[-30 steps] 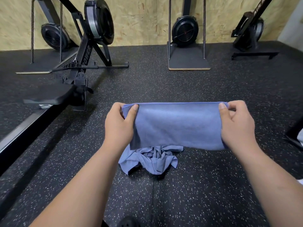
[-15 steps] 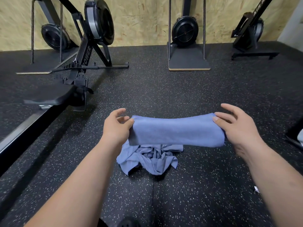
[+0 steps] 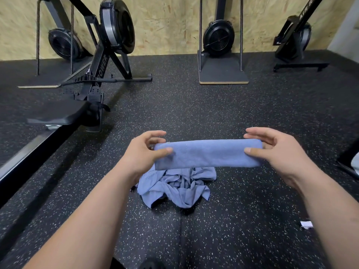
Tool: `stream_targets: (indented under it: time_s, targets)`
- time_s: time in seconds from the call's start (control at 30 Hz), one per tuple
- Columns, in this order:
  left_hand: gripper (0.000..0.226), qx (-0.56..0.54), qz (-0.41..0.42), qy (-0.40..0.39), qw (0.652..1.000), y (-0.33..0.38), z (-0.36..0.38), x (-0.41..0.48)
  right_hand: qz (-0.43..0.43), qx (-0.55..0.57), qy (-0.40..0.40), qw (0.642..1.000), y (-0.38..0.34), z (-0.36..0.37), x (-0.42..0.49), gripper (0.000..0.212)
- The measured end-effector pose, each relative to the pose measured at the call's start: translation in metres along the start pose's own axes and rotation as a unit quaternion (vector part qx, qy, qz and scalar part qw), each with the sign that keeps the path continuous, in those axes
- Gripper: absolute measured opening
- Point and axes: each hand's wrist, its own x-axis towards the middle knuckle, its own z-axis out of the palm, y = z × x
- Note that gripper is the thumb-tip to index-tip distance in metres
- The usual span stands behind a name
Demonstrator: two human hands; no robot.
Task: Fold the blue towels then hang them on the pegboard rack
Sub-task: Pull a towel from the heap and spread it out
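A folded blue towel hangs in the air as a narrow horizontal band between my hands. My left hand pinches its left end, thumb on the near face and fingers curled behind. My right hand pinches the right end the same way, thumb in front and fingers over the top. Below on the black floor lies a crumpled pile of blue towels, partly hidden by the held towel. No pegboard rack shows in this view.
A rowing machine with its long rail stretches along the left. Fan machines on platforms stand against the plywood wall, another at the back right. A small white scrap lies on the floor at the right.
The towel went from a tall hanging rectangle to a narrow band, folded once more. Both hands dropped lower and shifted their grips on its ends.
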Motion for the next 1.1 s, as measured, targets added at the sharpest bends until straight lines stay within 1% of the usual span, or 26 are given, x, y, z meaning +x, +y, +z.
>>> stream_targets:
  time_s: [0.07,0.13,0.17,0.23,0.3,0.33,0.37,0.4,0.43,0.47,0.5,0.53,0.6,0.63,0.7,0.83,0.97,1.03,1.1]
  targets:
    - [0.046,0.104,0.021,-0.013,0.994,-0.003,0.0,0.0,-0.015,-0.08,-0.003,0.997,0.005,-0.003,0.001,0.054]
    - [0.041,0.234,0.057,-0.003,0.97,-0.005,0.0,0.001,-0.034,-0.199,0.02,0.979,0.008,-0.004,0.003,0.049]
    - [0.036,0.283,0.072,-0.003,0.957,-0.005,0.0,0.0,-0.041,-0.252,0.026,0.966,0.01,-0.005,0.003,0.045]
    - [0.022,0.332,0.092,-0.01,0.939,-0.005,0.0,-0.001,-0.044,-0.318,0.025,0.947,0.01,-0.005,0.003,0.042]
    - [0.007,0.358,0.097,-0.013,0.929,-0.006,-0.002,-0.001,-0.035,-0.338,0.017,0.94,0.013,-0.006,0.005,0.037]
    - [0.005,0.359,0.093,-0.014,0.928,-0.006,-0.004,0.0,-0.033,-0.338,0.016,0.941,0.016,-0.007,0.006,0.033]
    - [0.01,0.339,0.082,-0.015,0.937,-0.006,-0.006,0.002,-0.029,-0.315,0.019,0.949,0.019,-0.008,0.007,0.03]
    - [0.016,0.285,0.059,-0.018,0.957,-0.005,-0.008,0.003,-0.018,-0.255,0.026,0.966,0.019,-0.009,0.008,0.029]
    - [0.021,0.207,0.03,-0.023,0.978,-0.003,-0.008,0.002,0.002,-0.168,0.032,0.985,0.018,-0.008,0.009,0.028]
    - [0.028,0.132,0.004,-0.025,0.991,0.0,-0.007,0.0,0.027,-0.079,0.033,0.996,0.016,-0.007,0.008,0.026]
    - [0.034,0.074,-0.012,-0.021,0.997,0.0,-0.006,0.0,0.049,-0.008,0.036,0.998,0.013,-0.005,0.008,0.025]
    - [0.038,0.033,-0.02,-0.012,0.999,0.001,-0.006,0.001,0.06,0.037,0.048,0.996,0.012,-0.004,0.009,0.023]
    - [0.042,-0.022,-0.031,0.019,0.999,0.001,-0.004,0.001,0.069,0.078,0.086,0.991,0.013,-0.003,0.013,0.022]
    - [0.045,-0.032,-0.036,0.036,0.998,0.0,-0.003,0.002,0.074,0.088,0.106,0.988,0.014,-0.002,0.013,0.023]
    - [0.042,-0.021,-0.034,0.066,0.997,0.0,-0.001,0.002,0.079,0.08,0.139,0.984,0.015,0.002,0.014,0.026]
    - [0.027,0.047,-0.017,0.094,0.994,-0.006,0.008,0.002,0.065,0.002,0.176,0.982,0.021,0.011,0.01,0.03]
    - [0.029,0.154,-0.013,0.095,0.983,-0.012,0.019,0.002,0.038,-0.118,0.192,0.973,0.021,0.019,0.005,0.032]
    - [0.029,0.181,-0.007,0.1,0.978,-0.008,0.028,-0.002,0.017,-0.178,0.196,0.964,0.019,0.023,0.003,0.031]
    - [0.028,0.193,0.005,0.098,0.976,-0.005,0.041,-0.006,-0.014,-0.204,0.194,0.959,0.015,0.03,0.0,0.031]
